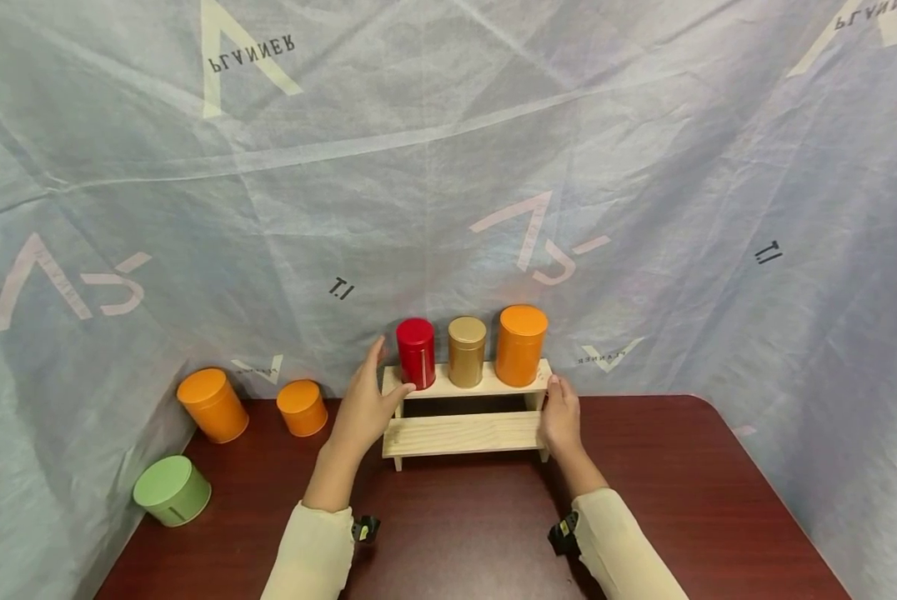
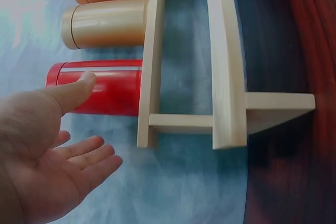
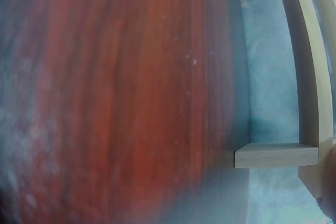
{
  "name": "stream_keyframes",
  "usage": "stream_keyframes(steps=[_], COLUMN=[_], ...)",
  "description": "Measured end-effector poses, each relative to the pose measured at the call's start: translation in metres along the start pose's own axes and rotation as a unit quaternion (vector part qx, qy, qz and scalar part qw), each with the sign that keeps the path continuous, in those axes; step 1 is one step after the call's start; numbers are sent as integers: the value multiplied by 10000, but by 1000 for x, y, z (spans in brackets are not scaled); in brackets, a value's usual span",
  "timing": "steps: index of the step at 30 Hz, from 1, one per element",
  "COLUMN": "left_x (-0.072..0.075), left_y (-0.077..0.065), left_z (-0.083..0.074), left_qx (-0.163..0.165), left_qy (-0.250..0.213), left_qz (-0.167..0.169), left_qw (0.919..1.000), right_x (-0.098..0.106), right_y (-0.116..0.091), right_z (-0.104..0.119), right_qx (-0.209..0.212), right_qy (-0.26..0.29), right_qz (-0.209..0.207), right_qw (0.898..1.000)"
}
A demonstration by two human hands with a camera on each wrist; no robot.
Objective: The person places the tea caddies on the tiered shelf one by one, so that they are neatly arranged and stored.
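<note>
A two-step wooden shelf [image 1: 463,435] stands on the table, with a red tin [image 1: 416,354], a gold tin [image 1: 467,353] and a taller orange tin [image 1: 522,347] upright in a row on its upper step. My left hand [image 1: 364,404] is beside the red tin, fingers spread and straight. In the left wrist view its thumb [image 2: 79,92] overlaps the red tin's side, while the other fingers lie apart from it. At the shelf's right end, my right hand [image 1: 561,417] grips the wood; only a sliver of that hand shows in the right wrist view.
Left of the shelf stand an orange tin [image 1: 213,406], a short orange tin [image 1: 302,408] and a light green tin [image 1: 172,492]. The dark red-brown table [image 1: 666,483] has a rounded back right corner. A grey printed cloth [image 1: 418,167] hangs close behind the shelf.
</note>
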State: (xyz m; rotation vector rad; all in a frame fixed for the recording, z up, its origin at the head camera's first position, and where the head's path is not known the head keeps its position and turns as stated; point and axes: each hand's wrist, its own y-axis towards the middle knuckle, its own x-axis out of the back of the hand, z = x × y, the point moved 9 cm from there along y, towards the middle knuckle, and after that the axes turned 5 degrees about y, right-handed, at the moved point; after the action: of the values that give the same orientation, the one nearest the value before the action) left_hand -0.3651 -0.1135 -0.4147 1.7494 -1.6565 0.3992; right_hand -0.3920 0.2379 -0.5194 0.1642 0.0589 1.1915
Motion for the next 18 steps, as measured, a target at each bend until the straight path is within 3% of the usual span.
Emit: stream_keyframes(steps=[10,18], left_x=[19,34], left_y=[-20,-26], left_z=[12,30], left_qx=[184,344], left_qy=[366,449], left_qz=[-114,-142], left_qw=[9991,9983], right_x=[0,0], right_y=[0,0], right_z=[-3,-2], right_qx=[-88,-74], right_qy=[-133,-13], right_qz=[16,49], right_qw=[9999,10000])
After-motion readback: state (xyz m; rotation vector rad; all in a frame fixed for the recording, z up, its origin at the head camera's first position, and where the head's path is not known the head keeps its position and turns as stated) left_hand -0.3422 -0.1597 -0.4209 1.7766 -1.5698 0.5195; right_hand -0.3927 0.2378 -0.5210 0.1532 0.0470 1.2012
